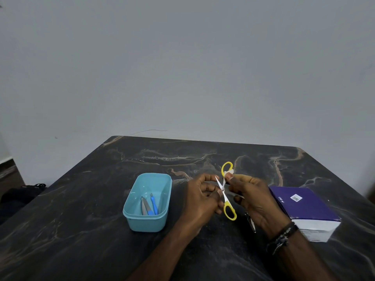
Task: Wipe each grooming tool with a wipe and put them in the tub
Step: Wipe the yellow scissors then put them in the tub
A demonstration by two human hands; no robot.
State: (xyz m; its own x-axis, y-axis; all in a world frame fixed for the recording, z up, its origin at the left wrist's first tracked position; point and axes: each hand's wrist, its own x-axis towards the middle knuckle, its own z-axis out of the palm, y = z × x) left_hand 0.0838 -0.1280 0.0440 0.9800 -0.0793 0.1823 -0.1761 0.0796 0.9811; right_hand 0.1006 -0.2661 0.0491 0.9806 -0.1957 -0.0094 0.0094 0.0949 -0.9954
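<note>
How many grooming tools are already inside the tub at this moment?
2 that I can make out: a grey-tipped tool with a blue handle and a thin blue-handled tool, lying side by side in the tub. Another might be hidden beneath them.

A dark marble-patterned counter (101, 230) with pale veins stands against a plain grey wall (182, 67). A bracelet (283, 235) of dark beads circles one wrist. Beyond the counter's left edge, a black bag (18, 194) lies low down.
</note>
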